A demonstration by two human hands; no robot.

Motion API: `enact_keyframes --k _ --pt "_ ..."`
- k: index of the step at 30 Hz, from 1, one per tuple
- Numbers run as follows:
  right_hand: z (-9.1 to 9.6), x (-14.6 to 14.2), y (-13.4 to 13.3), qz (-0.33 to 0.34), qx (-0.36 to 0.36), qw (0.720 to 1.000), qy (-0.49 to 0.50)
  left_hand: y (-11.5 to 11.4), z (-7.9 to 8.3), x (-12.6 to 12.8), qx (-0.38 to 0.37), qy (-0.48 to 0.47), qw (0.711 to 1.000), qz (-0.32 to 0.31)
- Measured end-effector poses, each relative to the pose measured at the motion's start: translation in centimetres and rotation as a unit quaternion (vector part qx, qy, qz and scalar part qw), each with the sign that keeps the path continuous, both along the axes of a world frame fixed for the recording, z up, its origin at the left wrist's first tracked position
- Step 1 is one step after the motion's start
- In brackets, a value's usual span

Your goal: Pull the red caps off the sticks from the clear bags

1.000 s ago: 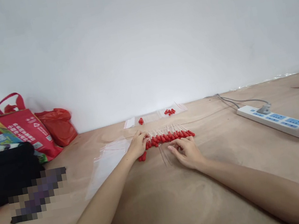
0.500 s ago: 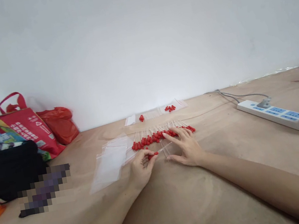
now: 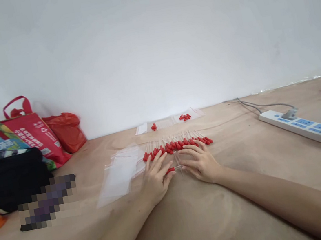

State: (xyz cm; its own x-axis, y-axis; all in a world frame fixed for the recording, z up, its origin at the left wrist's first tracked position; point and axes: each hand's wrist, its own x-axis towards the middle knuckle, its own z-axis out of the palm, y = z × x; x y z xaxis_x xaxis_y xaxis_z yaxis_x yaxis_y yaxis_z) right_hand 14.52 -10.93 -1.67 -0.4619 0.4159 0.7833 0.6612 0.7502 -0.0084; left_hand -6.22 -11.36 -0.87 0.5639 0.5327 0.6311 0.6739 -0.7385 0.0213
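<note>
Wall [image 3: 147, 47]: pale, filling the upper half of the frame.
Table [image 3: 242, 213]: brown, across the lower half.
Shopping bag [image 3: 30, 132]: red, printed, at middle left.
Power strip [image 3: 307, 127]: white, at middle right.
Clear plastic bags [image 3: 120, 172]: flat, left of center.
Row of sticks [image 3: 179, 145]: red-tipped, center, tips toward the bottom.
Left hand [image 3: 156, 178]: center, pinching one stick's red end.
Right hand [image 3: 202, 164]: right of center, fingers lightly curled; grip cannot be told.
Held stick [image 3: 171, 170]: below the row, thin end pointing right.
</note>
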Motion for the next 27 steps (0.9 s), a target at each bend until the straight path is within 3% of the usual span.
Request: enact_keyframes --k 5,16,21,24,27 --pt "0.3 0.1 -0.3 0.015 0.002 1.000 -0.020 0.0 0.4 0.0 0.012 0.058 0.998 0.036" --pt "0.4 1.1 -0.7 -0.013 -0.053 0.996 -0.066 -0.6 1.0 -0.9 -0.029 0.036 0.999 0.005" --pt "0.1 2.5 0.0 -0.093 -0.071 0.993 0.009 0.1 0.3 -3.3 0.000 -0.062 0.995 0.079" --pt "-0.2 2.0 0.1 -0.110 -0.098 0.989 0.013 0.3 0.1 -3.5 -0.023 -0.118 0.989 0.083" --pt "-0.4 1.0 0.1 -0.118 -0.119 0.986 0.009 0.6 0.0 -3.3 -0.046 -0.155 0.979 0.125"
